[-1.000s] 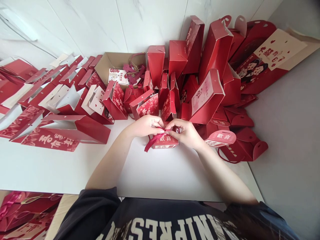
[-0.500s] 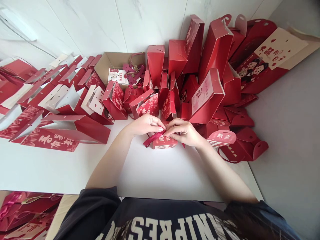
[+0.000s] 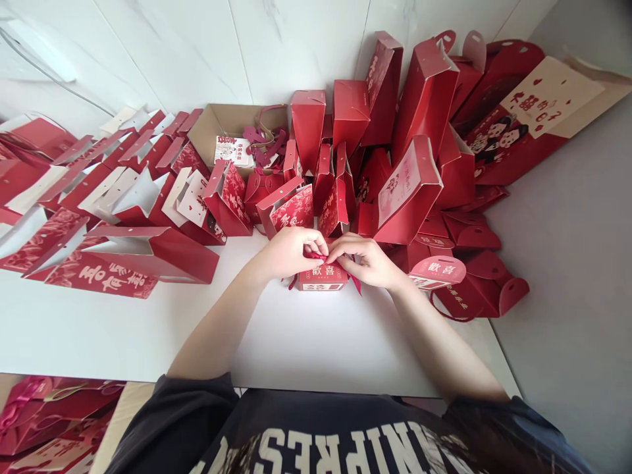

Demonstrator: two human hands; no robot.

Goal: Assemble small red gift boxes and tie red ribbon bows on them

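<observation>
A small red gift box (image 3: 323,278) with white characters stands on the white table in front of me. Dark red ribbon (image 3: 354,283) runs at its top, and one tail hangs down at the box's right side. My left hand (image 3: 296,251) pinches the ribbon over the box top, thumb against curled fingers. Close beside it, my right hand (image 3: 361,257) also has its fingertips closed on the ribbon. Both sets of fingertips nearly meet, and they hide the middle of the ribbon and the back of the box.
Open red gift bags (image 3: 148,253) stand in rows at the left. Taller red boxes (image 3: 412,191) crowd the back and right. A cardboard box (image 3: 202,135) behind holds cards and purple-red pieces. More red bags (image 3: 49,415) lie below the table's front edge (image 3: 266,388).
The ribbon end that stretched left across the box front is now gathered up under my left fingers. A ribbon tail shows more at the right. The box has shifted slightly.
</observation>
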